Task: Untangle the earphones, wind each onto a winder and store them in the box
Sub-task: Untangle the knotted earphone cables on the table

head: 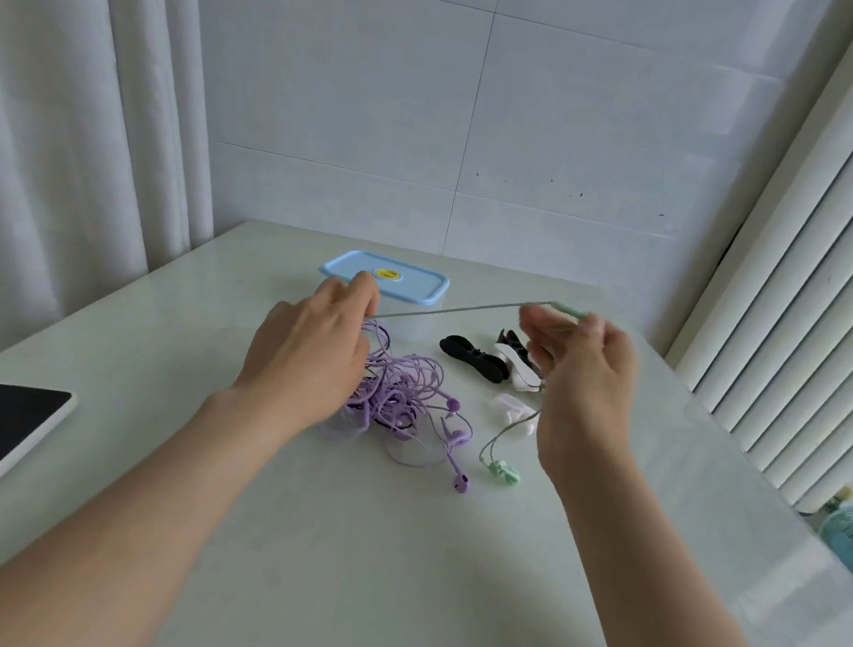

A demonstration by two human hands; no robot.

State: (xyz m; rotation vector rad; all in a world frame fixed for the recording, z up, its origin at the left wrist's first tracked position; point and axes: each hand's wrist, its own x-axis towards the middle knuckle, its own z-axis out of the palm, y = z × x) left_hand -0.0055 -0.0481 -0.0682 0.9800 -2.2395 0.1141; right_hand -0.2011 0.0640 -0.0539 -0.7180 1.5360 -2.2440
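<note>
Left hand (308, 349) pinching green cord (446, 310) above purple tangle (397, 403), right hand (584, 388) curled round cord's other end, cord taut between my 2 hands. Green buds (502, 470) lie on table (394, 552) near right wrist. Box (385, 276), lid on, behind left hand; winders (473, 358) just beside right.

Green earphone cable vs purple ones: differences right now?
The mint-green earphone cable is stretched taut between the left hand and right hand; the purple earphone cables sit slack on the pale table. Green shows one straight strand; purple is a tangled heap. Both are thin pastel wired earphones.
</note>
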